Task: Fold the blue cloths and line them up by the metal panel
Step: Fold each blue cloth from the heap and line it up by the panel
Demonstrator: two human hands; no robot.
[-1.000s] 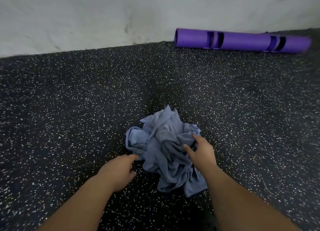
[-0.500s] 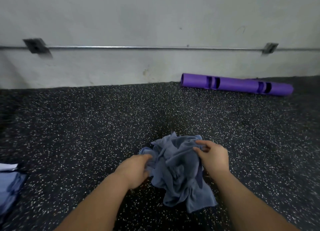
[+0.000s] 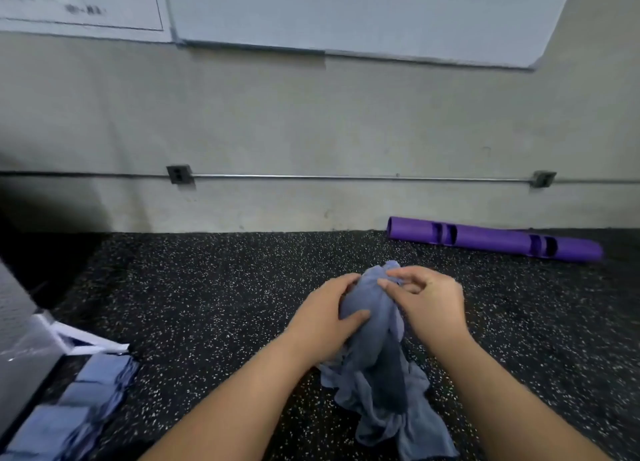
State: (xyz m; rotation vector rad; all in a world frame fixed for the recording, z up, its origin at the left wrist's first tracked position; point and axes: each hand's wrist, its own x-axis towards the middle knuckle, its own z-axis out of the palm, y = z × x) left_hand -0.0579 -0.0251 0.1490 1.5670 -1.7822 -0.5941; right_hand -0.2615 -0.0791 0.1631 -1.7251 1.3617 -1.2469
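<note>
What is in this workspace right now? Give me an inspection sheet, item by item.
Surface: black speckled floor.
Job's things: crumpled blue cloth raised at its top, lower end trailing on the floor; folded blue cloths in a row beside the metal panel, lower left.
Clutter: purple tube lying at the foot of the wall.
Hands: left hand grips the crumpled blue cloth's side; right hand pinches its top.
Cables: nothing seen.
Surroundings: grey wall with a metal conduit running along it; pale boards above.
</note>
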